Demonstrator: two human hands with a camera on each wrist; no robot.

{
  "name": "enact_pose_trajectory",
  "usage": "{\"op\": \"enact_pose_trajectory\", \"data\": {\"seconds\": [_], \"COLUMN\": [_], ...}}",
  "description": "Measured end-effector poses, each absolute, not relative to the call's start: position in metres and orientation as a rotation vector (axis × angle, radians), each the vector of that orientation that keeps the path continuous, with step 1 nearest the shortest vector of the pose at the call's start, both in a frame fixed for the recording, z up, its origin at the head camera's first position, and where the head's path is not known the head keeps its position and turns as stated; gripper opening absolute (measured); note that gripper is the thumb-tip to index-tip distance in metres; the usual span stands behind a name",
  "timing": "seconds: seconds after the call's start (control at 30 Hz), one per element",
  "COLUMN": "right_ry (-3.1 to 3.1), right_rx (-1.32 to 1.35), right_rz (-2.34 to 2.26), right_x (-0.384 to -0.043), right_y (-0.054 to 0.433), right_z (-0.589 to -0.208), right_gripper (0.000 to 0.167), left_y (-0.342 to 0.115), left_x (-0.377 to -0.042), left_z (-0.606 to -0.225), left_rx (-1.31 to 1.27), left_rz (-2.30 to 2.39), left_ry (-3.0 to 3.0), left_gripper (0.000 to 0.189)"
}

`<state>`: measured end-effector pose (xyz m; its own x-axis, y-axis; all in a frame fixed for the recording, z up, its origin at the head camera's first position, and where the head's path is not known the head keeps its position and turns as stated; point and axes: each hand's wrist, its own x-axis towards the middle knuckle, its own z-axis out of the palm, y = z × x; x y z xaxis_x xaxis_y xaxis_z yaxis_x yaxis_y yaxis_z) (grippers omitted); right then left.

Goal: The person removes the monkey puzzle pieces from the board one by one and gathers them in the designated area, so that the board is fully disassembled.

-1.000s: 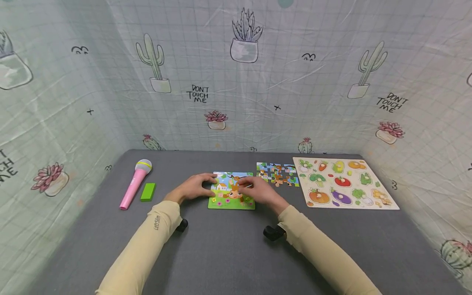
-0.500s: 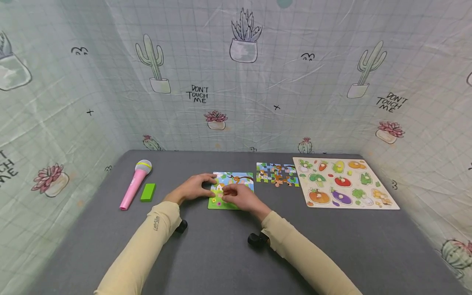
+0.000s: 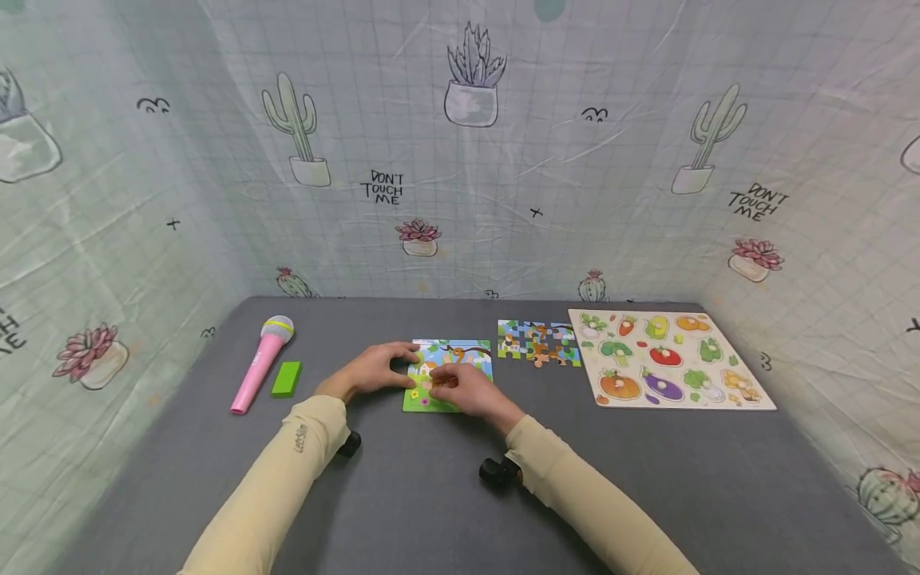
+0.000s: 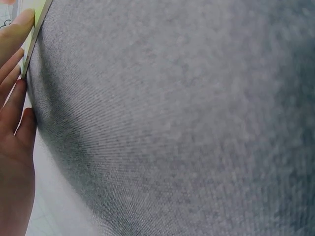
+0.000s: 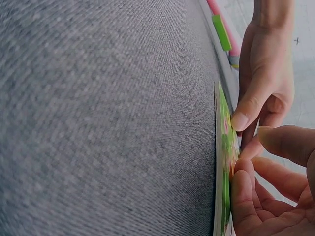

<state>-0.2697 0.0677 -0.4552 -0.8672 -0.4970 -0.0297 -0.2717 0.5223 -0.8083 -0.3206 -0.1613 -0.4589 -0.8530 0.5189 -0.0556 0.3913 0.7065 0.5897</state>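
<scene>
A small square jigsaw puzzle board (image 3: 422, 405) with a green border and an animal-and-house picture lies flat at the table's middle. My left hand (image 3: 372, 368) holds its left edge, thumb on the front part and fingers toward the back corner; in the left wrist view the thumb (image 4: 19, 29) lies on the green border. My right hand (image 3: 469, 390) is over the board's front half and hides part of the picture. In the right wrist view its bent fingers (image 5: 242, 189) press on the puzzle face, with the thumb apart from them and nothing visible between.
Several loose jigsaw pieces (image 3: 537, 349) lie grouped right behind the board. Farther right is a wooden vegetable peg puzzle (image 3: 668, 379). At the left lie a pink toy microphone (image 3: 259, 367) and a green block (image 3: 286, 379). A patterned curtain (image 3: 474, 176) closes the back and sides.
My right hand has moved left across the board from its right half to its middle front, uncovering the upper right of the picture. The left hand stays at the left edge.
</scene>
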Motion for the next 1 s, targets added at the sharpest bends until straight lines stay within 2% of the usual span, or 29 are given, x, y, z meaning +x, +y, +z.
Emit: {"op": "enact_pose_trajectory", "data": {"seconds": [0.57, 1.0], "right_ry": [2.552, 2.681], "right_rx": [-0.708, -0.925], "right_rz": [-1.215, -1.051], "right_x": [-0.273, -0.28], "right_y": [0.058, 0.049], "right_z": [-0.454, -0.464], "right_gripper": [0.034, 0.036], "left_y": [-0.167, -0.172], "left_x": [-0.321, -0.321], "left_z": [-0.46, -0.46], "left_rx": [0.767, 0.769], "left_rz": [0.887, 0.945], "left_ry": [2.693, 2.633], "left_gripper": [0.042, 0.043]}}
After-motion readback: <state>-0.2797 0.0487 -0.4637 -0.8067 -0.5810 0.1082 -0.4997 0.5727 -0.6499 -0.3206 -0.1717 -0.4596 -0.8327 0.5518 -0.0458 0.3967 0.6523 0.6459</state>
